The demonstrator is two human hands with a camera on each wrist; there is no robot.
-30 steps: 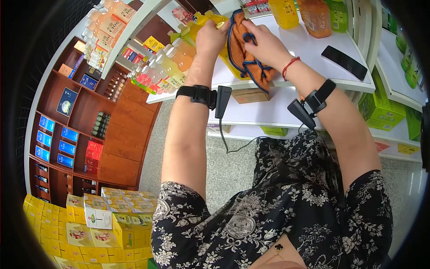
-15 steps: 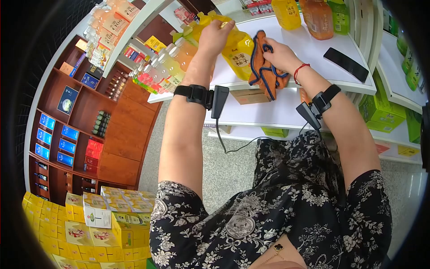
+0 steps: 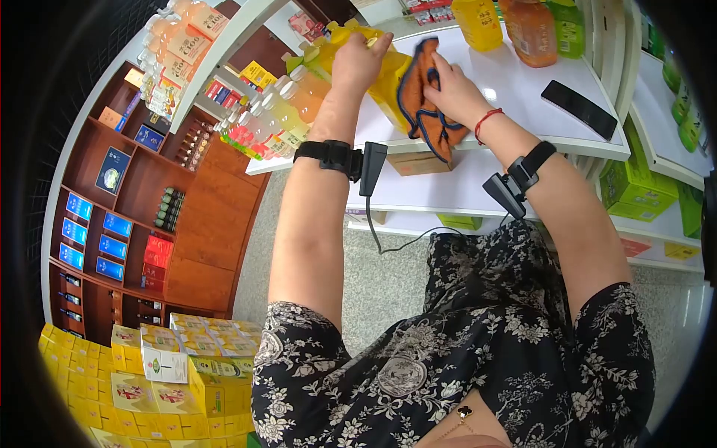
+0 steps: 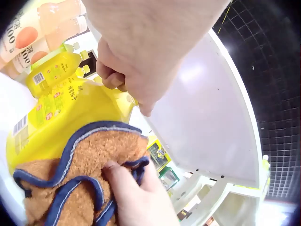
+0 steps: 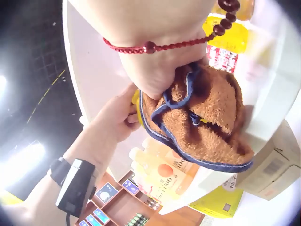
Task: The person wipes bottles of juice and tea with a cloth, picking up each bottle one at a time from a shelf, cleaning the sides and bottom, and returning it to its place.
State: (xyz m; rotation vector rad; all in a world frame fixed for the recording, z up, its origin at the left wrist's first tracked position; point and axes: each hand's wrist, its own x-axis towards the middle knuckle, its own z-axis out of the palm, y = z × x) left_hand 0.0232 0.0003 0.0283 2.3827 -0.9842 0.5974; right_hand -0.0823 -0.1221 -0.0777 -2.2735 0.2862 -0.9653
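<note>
A large bottle of yellow drink [image 3: 387, 88] lies tilted over the white shelf, its printed label showing in the left wrist view. My left hand [image 3: 355, 66] grips it at the neck end, the cap hidden by the fingers. With my right hand [image 3: 457, 95] I hold a bunched orange-brown terry cloth [image 3: 415, 93] with navy edging. In the left wrist view the cloth [image 4: 101, 153] overlaps the lower part of the bottle [image 4: 70, 115], thumb and fingers pinching its folds.
Several drink bottles [image 3: 302, 101] stand to the left on the shelf [image 3: 515, 104]. A yellow bottle [image 3: 476, 26] and an orange one [image 3: 530, 33] are at the back right. A black phone [image 3: 579, 108] lies near the right edge. Under the shelf sits a cardboard box [image 3: 420, 163].
The cloth in my right hand went down and right along the bottle, baring its label, then came back up and left over it. My left hand stays at the neck end.
</note>
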